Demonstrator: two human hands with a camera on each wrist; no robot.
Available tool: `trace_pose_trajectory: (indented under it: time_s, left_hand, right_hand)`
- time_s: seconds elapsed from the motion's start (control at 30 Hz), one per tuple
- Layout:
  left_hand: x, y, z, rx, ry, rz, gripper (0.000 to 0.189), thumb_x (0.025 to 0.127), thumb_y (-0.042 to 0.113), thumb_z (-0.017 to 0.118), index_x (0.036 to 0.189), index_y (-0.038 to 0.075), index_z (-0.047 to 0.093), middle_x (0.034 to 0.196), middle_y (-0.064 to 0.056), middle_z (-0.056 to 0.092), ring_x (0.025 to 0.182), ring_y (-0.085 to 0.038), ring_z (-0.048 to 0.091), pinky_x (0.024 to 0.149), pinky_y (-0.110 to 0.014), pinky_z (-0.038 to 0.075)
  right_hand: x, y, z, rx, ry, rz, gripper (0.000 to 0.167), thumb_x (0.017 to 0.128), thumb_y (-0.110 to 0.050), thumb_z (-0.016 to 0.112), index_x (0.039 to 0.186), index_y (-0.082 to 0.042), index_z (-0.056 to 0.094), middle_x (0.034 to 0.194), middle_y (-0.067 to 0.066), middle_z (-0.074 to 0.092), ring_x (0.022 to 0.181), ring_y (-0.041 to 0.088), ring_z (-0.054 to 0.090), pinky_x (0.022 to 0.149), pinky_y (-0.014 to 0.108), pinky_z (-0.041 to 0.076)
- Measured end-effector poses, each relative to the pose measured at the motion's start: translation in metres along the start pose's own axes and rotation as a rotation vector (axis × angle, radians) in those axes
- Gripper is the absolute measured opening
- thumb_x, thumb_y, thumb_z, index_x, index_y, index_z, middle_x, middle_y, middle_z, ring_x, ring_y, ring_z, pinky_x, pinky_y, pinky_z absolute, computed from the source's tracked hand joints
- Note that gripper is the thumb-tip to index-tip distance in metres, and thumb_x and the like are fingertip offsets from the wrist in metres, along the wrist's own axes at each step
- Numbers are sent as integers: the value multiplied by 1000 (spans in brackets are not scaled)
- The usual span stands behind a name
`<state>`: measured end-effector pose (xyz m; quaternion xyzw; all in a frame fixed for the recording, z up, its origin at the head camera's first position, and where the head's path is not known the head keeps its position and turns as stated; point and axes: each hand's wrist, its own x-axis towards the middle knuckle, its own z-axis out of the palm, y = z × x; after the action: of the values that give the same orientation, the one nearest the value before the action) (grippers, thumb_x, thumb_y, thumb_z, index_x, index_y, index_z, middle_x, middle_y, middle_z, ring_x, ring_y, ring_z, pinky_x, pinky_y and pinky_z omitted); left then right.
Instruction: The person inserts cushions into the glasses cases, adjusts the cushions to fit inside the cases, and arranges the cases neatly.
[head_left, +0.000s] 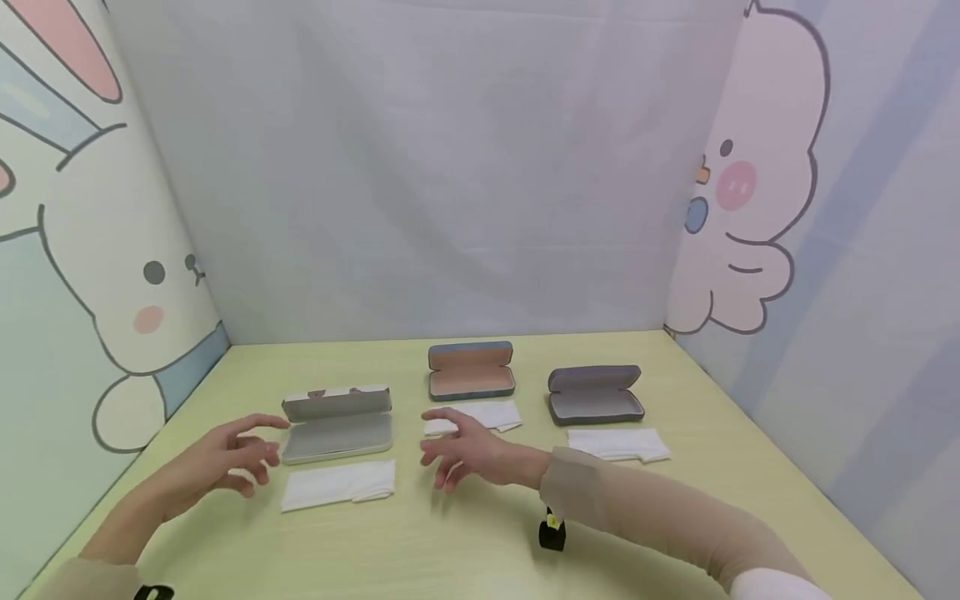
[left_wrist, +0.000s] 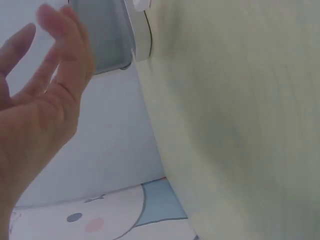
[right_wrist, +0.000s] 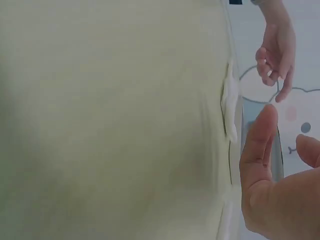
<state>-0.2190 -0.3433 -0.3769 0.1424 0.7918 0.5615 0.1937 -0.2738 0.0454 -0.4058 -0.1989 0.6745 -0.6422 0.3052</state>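
Three eyeglass cases stand with lids raised on the table. The light grey case (head_left: 339, 435) is at the left, a blue case with a tan lining (head_left: 472, 382) at the back middle, and a dark grey case (head_left: 597, 405) at the right. In front of them lie a left folded white cloth (head_left: 337, 485), a middle cloth (head_left: 495, 413) and a right cloth (head_left: 618, 444). My left hand (head_left: 228, 458) hovers beside the light grey case, fingers loosely bent, holding nothing. My right hand (head_left: 465, 450) is over the table before the middle cloth, partly covering it, also holding nothing.
The pale yellow-green table (head_left: 420, 550) is bounded by a grey cloth backdrop (head_left: 450, 183) behind, and side panels with a rabbit drawing (head_left: 150, 317) and a chick drawing (head_left: 757, 192). A small black object (head_left: 552, 533) hangs below my right sleeve.
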Motion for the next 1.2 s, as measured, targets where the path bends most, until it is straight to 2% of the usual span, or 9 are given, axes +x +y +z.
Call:
trace_pose_trajectory:
  time_s: [0.1,0.17,0.23,0.3,0.53,0.73,0.83,1.03,1.2]
  left_hand:
    - [-9,-12,-7,-198,-208,-89,38,105,15,38,142,17,31,106,-6,63,92,-19,68,75,-35,60]
    - [-14,-20,-7,-327,-310,-128,40,106,11,32,144,16,24,109,-8,64,97,-22,69,79,-34,60]
    - [-16,-28,-5,-433,-377,-153,41,106,9,28,146,17,20,113,-11,66,102,-25,69,84,-35,60]
    - [-16,-35,-1,-494,-405,-166,42,106,7,27,146,19,22,115,-14,66,105,-27,68,88,-37,59]
    - [-10,-44,11,-517,-367,-184,41,105,8,33,140,29,35,115,-17,68,104,-27,69,93,-41,56]
    - [-7,-43,13,-524,-321,-205,40,104,9,36,137,32,35,112,-17,70,101,-26,70,92,-40,57]
    - [-6,-42,14,-517,-298,-215,40,103,10,38,137,31,34,109,-17,71,99,-26,71,90,-40,57]
    - [-1,-39,18,-486,-249,-227,38,103,11,41,137,22,29,103,-15,72,94,-25,73,86,-39,59]
    - [2,-38,21,-446,-199,-242,35,102,14,45,133,19,31,99,-14,73,90,-24,73,83,-39,60]
  right_hand:
    - [1,6,16,50,-46,54,61,94,-20,61,146,-11,30,93,10,70,55,14,64,52,27,56]
    - [1,10,24,67,-59,79,59,94,-19,62,145,-10,32,91,10,71,53,13,64,50,25,55]
    - [2,12,31,83,-64,104,58,93,-16,63,143,-9,33,90,12,73,52,12,64,49,23,55]
    - [3,14,36,89,-59,124,56,93,-14,63,141,-9,35,91,16,73,51,12,65,48,23,54]
    - [5,15,49,82,-39,188,51,92,-9,64,136,-11,38,92,19,74,51,12,65,48,21,54]
    - [9,14,55,97,-7,210,54,91,-6,64,137,-12,37,89,20,74,50,12,64,48,22,54]
    - [12,15,55,91,14,211,55,91,-5,63,139,-12,36,86,18,74,49,12,63,47,22,54]
    - [18,18,56,80,30,192,54,92,-6,62,139,-12,37,77,10,73,49,12,63,47,22,54]
    - [21,18,60,77,44,184,50,91,-3,62,135,-12,40,76,11,73,48,12,62,47,23,54]
